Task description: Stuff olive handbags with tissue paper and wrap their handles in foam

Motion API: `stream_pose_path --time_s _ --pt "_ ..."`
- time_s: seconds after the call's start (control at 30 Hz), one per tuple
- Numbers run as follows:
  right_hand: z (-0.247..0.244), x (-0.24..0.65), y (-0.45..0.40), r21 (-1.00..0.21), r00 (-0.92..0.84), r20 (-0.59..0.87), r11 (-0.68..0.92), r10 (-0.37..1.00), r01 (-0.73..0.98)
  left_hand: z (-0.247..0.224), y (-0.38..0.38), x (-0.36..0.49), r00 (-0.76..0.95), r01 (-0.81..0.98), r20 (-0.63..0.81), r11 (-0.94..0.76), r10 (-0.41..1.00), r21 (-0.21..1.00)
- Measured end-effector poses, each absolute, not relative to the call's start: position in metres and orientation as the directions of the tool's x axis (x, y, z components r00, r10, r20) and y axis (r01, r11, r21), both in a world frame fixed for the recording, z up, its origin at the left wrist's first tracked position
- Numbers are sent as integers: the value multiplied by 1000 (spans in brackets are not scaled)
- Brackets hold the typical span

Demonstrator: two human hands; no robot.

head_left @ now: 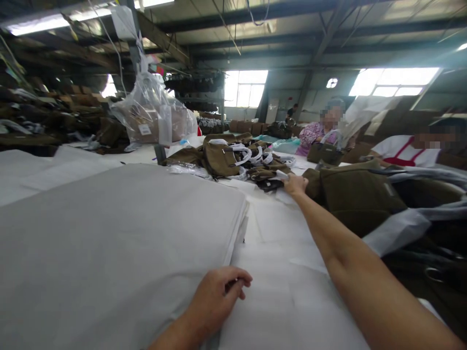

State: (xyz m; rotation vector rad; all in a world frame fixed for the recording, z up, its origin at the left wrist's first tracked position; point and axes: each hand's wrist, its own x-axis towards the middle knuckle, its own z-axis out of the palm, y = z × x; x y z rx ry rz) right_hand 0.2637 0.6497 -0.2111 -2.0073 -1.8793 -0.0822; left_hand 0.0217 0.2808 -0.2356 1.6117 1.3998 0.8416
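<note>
My right hand (pixel 296 184) reaches far forward over the table, its fingers closed on the white-wrapped handle (pixel 281 175) of an olive-brown bag (pixel 264 173). That bag lies at the near edge of a pile of similar bags (pixel 221 158) with white-wrapped handles. Nearer to me, my left hand (pixel 222 291) hovers at or rests on the seam between a large grey-white sheet stack (pixel 120 233) and thin white sheets (pixel 270 287). Its fingers are loosely curled, with a gap by the thumb and nothing visible in them.
More olive bags (pixel 357 194) are heaped along the right side, close to my right arm. A clear plastic bag (pixel 156 114) hangs by a post at the left back. Two people (pixel 315 136) are across the table at the right. Dark piles (pixel 54 116) fill the far left.
</note>
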Motion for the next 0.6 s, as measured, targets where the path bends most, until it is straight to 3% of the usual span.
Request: stream_pose_path --time_s 0.17,0.3,0.4,0.47,0.6 --pt "-95 284 633 -374 111 609 161 786 913 -239 284 18 151 346 -7 -46 989 937" --pt "0 292 578 -327 -16 768 414 640 849 -237 290 13 40 85 3 -6 999 996" --pt "52 300 515 -274 -138 803 564 580 779 -226 293 6 -65 -244 -76 58 995 968" --pt "76 308 469 -262 -256 789 684 558 681 -212 289 2 -46 -419 -148 115 988 900" --pt "99 319 377 -259 -504 705 843 499 471 -181 251 1 137 -516 -164 212 977 830"
